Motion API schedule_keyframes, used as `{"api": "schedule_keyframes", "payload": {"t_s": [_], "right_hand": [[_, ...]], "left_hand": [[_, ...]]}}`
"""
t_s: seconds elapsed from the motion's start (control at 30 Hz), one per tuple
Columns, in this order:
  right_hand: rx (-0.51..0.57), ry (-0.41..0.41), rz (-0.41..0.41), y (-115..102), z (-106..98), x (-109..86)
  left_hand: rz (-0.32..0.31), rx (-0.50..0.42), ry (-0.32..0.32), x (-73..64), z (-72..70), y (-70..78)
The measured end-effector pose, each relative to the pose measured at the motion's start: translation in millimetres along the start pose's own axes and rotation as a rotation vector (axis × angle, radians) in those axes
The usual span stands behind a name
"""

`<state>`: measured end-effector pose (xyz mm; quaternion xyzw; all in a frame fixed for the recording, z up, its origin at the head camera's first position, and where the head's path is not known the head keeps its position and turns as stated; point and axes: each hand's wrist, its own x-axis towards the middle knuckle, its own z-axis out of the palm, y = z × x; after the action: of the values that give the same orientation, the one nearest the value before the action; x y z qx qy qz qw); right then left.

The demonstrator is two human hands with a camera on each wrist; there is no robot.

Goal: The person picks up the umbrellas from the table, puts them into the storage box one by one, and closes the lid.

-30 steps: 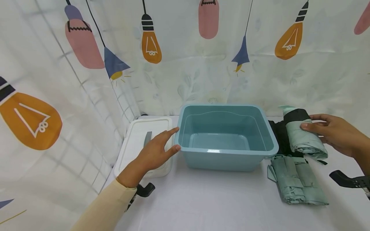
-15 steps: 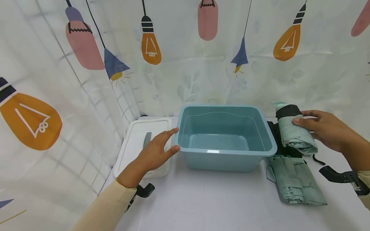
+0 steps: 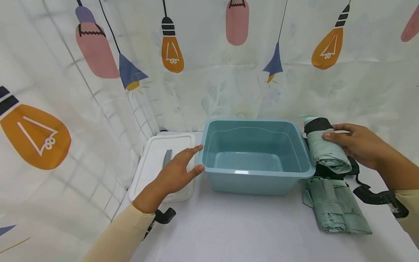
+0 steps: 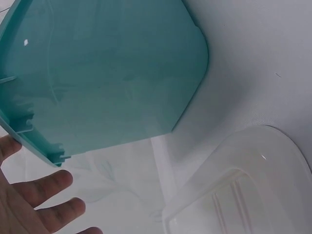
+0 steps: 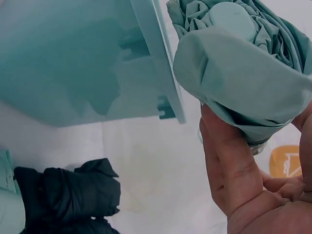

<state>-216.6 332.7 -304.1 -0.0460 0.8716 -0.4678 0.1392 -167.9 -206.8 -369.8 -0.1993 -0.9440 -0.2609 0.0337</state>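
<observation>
My right hand (image 3: 363,145) grips a rolled pale-green folding umbrella (image 3: 328,151) with a black band, thumb on the near side, just off the tub's right rim. In the right wrist view, a round pale knob (image 5: 233,20) shows among the umbrella's gathered folds. My left hand (image 3: 175,171) has its fingers spread, with thumb and index fingertip right at the left rim of the blue-green tub (image 3: 248,183). Nothing lies inside the tub. Beneath the held umbrella, a black folded bundle (image 5: 73,195) lies on the table, partly hidden in the head view.
A white lid (image 3: 154,149) lies left of the tub, partly under my left forearm. Green folded fabric bundles (image 3: 340,209) lie side by side at the tub's front right. A patterned curtain (image 3: 209,72) hangs behind and along the left.
My right hand has carried the pale-green umbrella leftward, closer to the tub's right rim. The left hand has stayed at the left rim.
</observation>
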Motion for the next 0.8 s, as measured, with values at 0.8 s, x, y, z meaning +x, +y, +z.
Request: {"api": "schedule_keyframes", "payload": {"t_s": [0.8], "right_hand": [[-0.001, -0.041, 0.016, -26.6, 25.3, 12.2]], "left_hand": [[0.014, -0.019, 0.002, 1.7, 2.7, -4.6]]}}
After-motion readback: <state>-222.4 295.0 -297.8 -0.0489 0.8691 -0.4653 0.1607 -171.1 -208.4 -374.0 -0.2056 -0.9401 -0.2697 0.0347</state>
